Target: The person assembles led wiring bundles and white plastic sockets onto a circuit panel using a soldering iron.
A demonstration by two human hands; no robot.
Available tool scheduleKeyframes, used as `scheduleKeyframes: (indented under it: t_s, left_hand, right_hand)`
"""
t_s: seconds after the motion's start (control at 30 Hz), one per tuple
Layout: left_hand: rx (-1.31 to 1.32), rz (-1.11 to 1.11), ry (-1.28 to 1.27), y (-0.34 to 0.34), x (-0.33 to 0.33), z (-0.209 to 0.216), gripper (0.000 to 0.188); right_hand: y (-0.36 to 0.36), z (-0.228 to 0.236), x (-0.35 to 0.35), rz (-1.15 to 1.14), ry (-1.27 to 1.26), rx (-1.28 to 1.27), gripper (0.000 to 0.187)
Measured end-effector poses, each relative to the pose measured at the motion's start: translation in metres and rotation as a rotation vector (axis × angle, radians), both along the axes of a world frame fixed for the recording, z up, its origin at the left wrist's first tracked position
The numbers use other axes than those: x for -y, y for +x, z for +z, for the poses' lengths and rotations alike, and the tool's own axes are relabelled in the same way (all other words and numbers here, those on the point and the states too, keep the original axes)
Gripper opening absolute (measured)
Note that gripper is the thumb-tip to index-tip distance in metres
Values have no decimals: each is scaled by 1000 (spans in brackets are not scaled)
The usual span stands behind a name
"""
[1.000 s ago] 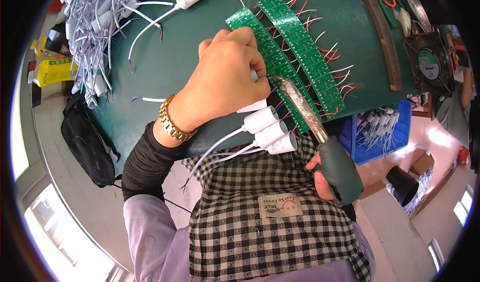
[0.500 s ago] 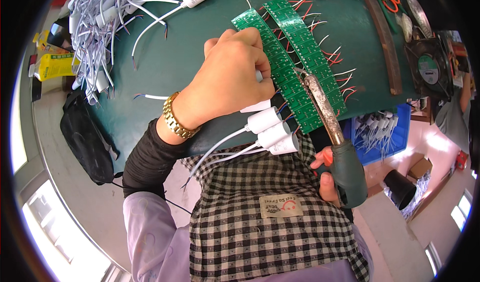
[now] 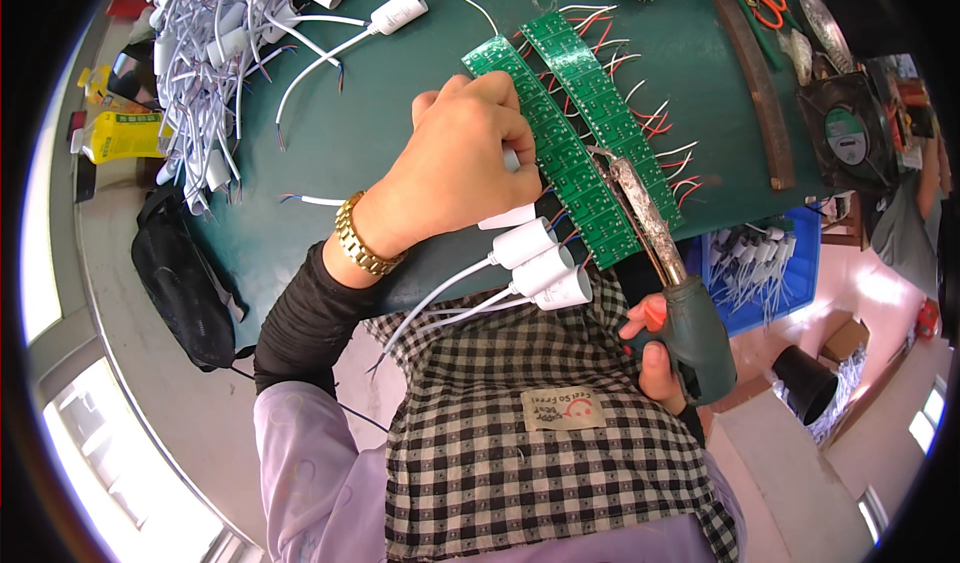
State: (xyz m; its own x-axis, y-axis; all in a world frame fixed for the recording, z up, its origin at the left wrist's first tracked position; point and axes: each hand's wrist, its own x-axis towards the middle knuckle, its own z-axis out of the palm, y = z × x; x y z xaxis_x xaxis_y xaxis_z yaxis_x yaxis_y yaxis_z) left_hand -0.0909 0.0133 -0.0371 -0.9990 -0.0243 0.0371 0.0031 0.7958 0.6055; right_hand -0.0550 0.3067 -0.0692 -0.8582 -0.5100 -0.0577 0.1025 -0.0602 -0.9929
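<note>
My left hand point(image 3: 455, 153), with a gold watch at the wrist, is closed on a white lamp socket point(image 3: 511, 158), mostly hidden by the fingers, at the edge of the nearer green circuit board strip point(image 3: 575, 178). Below it, several white sockets point(image 3: 563, 290) with grey-white cables lie side by side along that strip, thin wires reaching toward it. My right hand point(image 3: 655, 353) grips a soldering gun point(image 3: 698, 328) with a dark green body. Its worn metal barrel slants up across the strips, the tip near the gap between them. Red and white wires stick out from the farther strip point(image 3: 600, 103).
A large heap of white sockets with cables point(image 3: 205, 63) covers the far left of the green table point(image 3: 330, 153). To the right lie a brown bar point(image 3: 755, 93), orange-handled pliers point(image 3: 768, 3) and a small fan point(image 3: 848, 133). A blue bin point(image 3: 735, 298) of sockets stands below the table's right edge.
The whole view has shifted slightly. Both hands keep their grips, and the soldering gun's tip stays near the gap between the strips.
</note>
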Motion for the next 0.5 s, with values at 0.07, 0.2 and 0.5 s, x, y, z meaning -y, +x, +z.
scheduleKeyframes:
  t_s: [0.07,0.2,0.5]
  left_hand:
    - [-2,-3,13,1,-1,1,7]
    - [-21,-6,-18,4,-1,0,7]
    - [-270,-6,-199,-27,68,30,36]
  right_hand:
    - [3,-5,-3,-9,-16,2,42]
    - [4,-8,-5,-10,-16,-1,44]
    - [6,-10,-11,47,-13,-83,40]
